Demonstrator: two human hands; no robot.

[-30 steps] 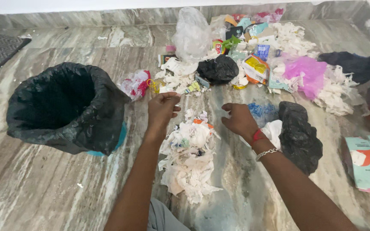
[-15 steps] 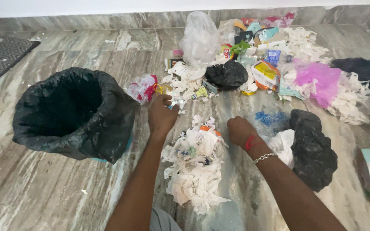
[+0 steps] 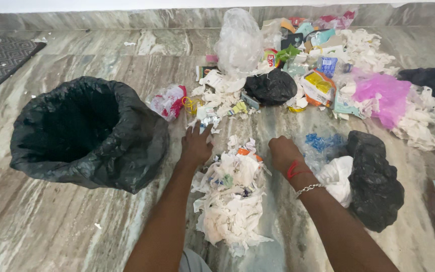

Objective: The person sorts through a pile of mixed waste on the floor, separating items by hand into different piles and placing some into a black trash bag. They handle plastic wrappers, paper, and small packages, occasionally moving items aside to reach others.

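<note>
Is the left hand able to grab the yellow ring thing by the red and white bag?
Probably yes. The left hand lies on the floor just below the yellow ring, with only small paper scraps between them. Nothing tall blocks the way, and the black bin bag stands off to the side.

Left hand [image 3: 196, 146] and curled right hand [image 3: 283, 153] flank a heap of crumpled paper [image 3: 230, 196] on marble floor [image 3: 51, 221].

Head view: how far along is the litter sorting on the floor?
Done: a heap of white paper scraps is gathered between the arms. In hand: the left hand lies flat by small scraps at the heap's far edge; the right hand is curled shut beside the heap. Left: the black-lined bin looks empty, and the mixed litter pile beyond is unsorted.
</note>
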